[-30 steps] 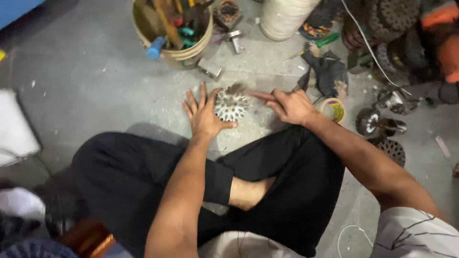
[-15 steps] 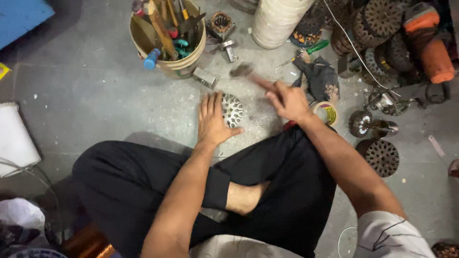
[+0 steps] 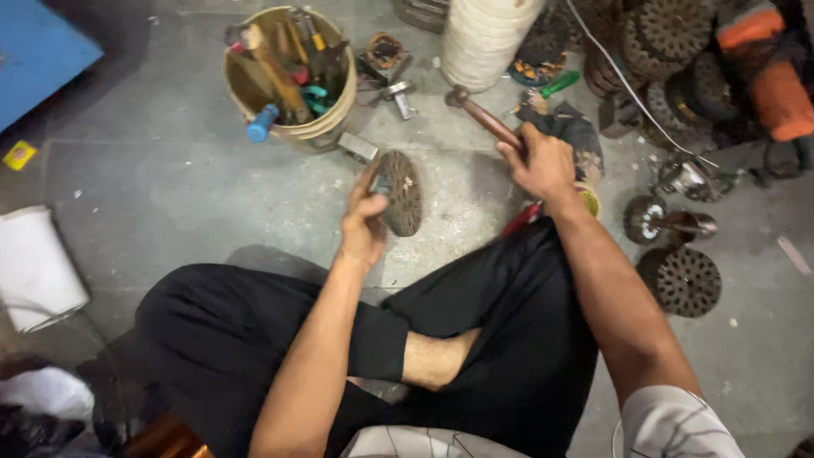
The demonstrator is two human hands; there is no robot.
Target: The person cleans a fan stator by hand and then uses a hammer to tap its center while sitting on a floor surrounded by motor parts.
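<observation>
Metal toothed disc [image 3: 401, 192] stands tilted in our left hand [image 3: 364, 222]; at three o'clock, our right hand [image 3: 538, 163] grips what seems a hammer [image 3: 486, 115].

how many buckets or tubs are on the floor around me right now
3. A tan bucket full of tools stands ahead of the left hand, a ribbed white tub is beyond the hammer, and a white one lies far left. Clutter may hide more.

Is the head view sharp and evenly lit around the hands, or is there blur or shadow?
Head view: the left hand and the round dark slotted metal disc are sharp; the right hand and its wooden-handled hammer slightly soft; light even, soft shadow beside the legs.
</observation>
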